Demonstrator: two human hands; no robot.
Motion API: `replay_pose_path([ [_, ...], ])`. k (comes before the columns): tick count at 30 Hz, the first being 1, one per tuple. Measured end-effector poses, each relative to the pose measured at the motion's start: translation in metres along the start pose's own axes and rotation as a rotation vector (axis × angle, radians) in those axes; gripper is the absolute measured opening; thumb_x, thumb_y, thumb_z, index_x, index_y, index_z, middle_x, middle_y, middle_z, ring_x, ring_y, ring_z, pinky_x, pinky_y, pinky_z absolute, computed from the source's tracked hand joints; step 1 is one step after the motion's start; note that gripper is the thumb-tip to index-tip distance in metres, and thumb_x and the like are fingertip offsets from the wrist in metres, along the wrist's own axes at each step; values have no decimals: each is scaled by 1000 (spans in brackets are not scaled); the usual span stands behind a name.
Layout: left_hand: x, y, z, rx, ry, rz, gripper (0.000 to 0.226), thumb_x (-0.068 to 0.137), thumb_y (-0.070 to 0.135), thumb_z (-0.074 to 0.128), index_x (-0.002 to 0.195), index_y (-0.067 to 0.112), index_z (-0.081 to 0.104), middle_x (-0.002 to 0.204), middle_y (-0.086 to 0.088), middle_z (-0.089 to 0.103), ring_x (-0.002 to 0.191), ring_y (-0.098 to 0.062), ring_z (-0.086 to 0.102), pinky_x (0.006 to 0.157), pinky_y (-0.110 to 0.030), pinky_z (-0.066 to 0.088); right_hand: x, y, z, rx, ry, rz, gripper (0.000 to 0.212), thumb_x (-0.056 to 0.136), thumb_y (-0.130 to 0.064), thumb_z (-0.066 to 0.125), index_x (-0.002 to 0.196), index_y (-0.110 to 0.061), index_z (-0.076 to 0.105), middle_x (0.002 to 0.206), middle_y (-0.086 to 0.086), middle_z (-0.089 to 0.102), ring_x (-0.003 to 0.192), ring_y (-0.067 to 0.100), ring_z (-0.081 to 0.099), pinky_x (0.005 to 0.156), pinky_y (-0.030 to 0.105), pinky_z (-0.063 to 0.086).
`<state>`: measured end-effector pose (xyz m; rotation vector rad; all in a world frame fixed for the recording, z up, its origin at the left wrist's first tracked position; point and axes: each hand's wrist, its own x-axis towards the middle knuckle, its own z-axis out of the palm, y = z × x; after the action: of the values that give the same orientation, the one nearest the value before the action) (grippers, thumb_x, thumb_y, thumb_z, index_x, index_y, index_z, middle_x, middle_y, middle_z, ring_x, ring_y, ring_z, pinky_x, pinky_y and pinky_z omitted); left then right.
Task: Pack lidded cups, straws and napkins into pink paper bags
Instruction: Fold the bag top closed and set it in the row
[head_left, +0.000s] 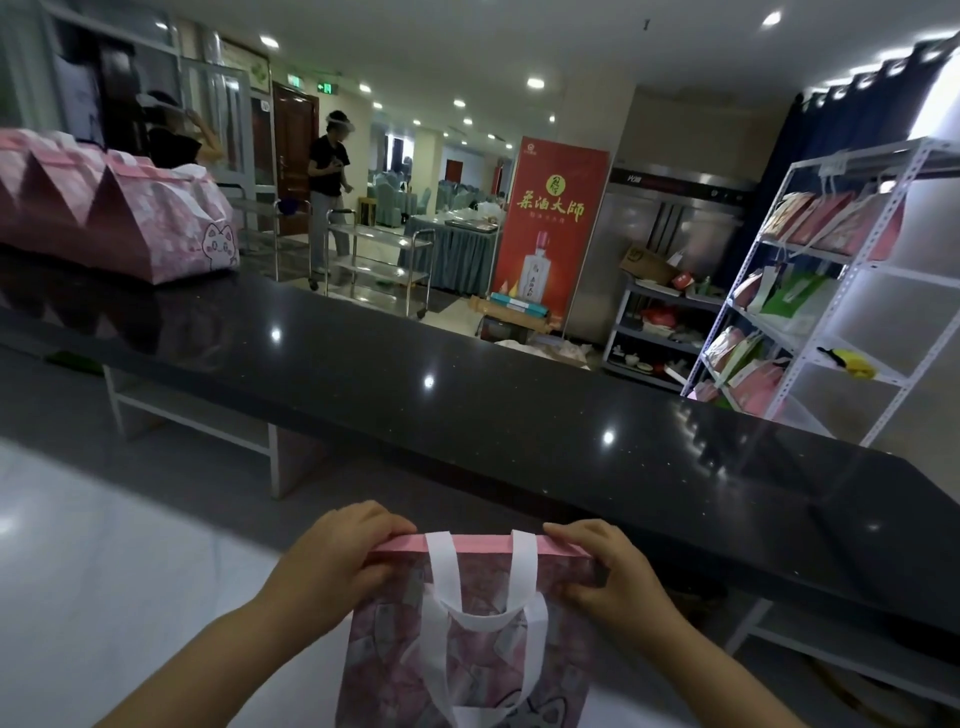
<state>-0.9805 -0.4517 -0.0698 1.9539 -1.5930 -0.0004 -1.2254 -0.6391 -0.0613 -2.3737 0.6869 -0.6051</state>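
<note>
The left hand (332, 561) and right hand (608, 566) pinch the folded top of the bag (467, 639) with curled fingers (363, 519), near the tabletop (467, 415). Pull too hard and the paper may rip. Slip, and the fold may pop open.

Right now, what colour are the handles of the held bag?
The handles are white; the head view shows them best.

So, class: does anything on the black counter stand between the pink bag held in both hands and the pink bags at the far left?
Nothing visible does. The left hand and right hand pinch the pink bag at its top edge, and the black counter between it and the row of pink bags shows only light reflections.
</note>
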Motion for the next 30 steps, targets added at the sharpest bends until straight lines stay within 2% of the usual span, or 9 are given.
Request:
replay_pose_path([
  [3,-1,-5,-2,132,51,140,39,67,27,82,103,27,68,93,15,66,81,-3,61,79,-7,39,-3,3,1,-107,26,-77,67,75,-7,74,119,-50,48,113,-22,47,111,-7,40,90,10,39],
  [6,1,-9,-2,263,78,269,52,53,31,89,101,23,70,90,10,71,74,-9,68,68,-20,52,-9,6,4,-231,62,-146,64,76,-15,76,127,-41,50,114,-20,49,109,-6,41,87,8,37],
  [9,1,-15,2,329,26,312,62,48,37,89,105,23,70,92,10,72,75,-8,69,66,-21,54,-16,11,8,-358,112,-296,54,76,-23,76,126,-28,58,109,-8,59,100,5,51,79,16,47],
  [13,-1,-23,6,374,-5,329,68,46,40,89,109,24,68,97,9,71,79,-10,69,68,-23,55,-22,17,12,-510,127,-436,44,86,-39,57,125,-20,59,106,2,65,91,15,59,68,26,55],
  [15,-1,-24,7,402,-4,331,63,52,49,83,109,26,67,97,11,71,80,-8,69,68,-22,54,-25,16,11,-527,126,-430,43,90,-44,51,125,-21,59,106,1,65,90,15,60,67,26,56],
  [20,-8,-18,5,372,29,244,48,91,60,28,105,33,64,98,17,68,82,-4,66,72,-16,50,-25,-2,13,-388,156,-305,45,95,-51,38,107,-22,70,93,-13,61,81,4,57,61,17,52],
  [23,-6,-14,7,216,2,143,30,89,49,47,107,32,63,104,14,66,93,-6,61,86,-11,33,-19,-4,12,-257,144,-174,16,88,-31,61,98,-23,71,87,-25,53,83,2,53,67,16,45],
  [25,-4,-18,10,184,9,127,23,90,44,50,106,32,63,106,16,63,95,-1,53,82,-2,25,-15,-4,10,-238,95,-135,12,82,-22,70,95,-22,72,84,-21,55,85,1,51,70,16,43],
  [30,2,-18,7,227,-2,151,13,86,33,61,90,23,68,89,6,69,78,-7,57,69,-5,30,-6,-5,3,-282,2,-104,3,80,-26,71,82,-23,71,76,-19,53,79,1,48,66,15,42],
])
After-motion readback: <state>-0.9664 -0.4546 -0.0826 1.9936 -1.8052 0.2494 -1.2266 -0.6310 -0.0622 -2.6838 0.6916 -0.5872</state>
